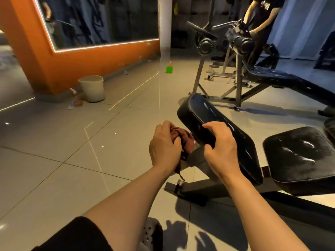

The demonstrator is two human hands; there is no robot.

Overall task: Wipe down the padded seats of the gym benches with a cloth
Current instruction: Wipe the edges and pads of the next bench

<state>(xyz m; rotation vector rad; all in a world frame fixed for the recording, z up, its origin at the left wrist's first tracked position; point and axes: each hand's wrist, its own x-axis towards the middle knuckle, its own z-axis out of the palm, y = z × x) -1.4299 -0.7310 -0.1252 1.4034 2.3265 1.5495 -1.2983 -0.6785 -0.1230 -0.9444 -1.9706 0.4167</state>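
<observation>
A black padded backrest (203,111) of a gym bench tilts up in front of me, with damp streaks on its surface. Its black seat pad (299,153) lies to the right, also streaked. My right hand (221,149) grips the near side edge of the backrest, fingers over the top and thumb under. My left hand (165,147) holds a bunched reddish-brown cloth (183,140) just left of the backrest's edge, below the pad; a corner of the cloth hangs down by my wrist.
A second black bench (282,80) with a metal frame stands behind, and a person (261,20) stands at its far end. A pale bucket (92,87) sits by the orange mirror wall, a spray bottle (73,98) beside it. A green bottle (169,68) stands on the tiled floor.
</observation>
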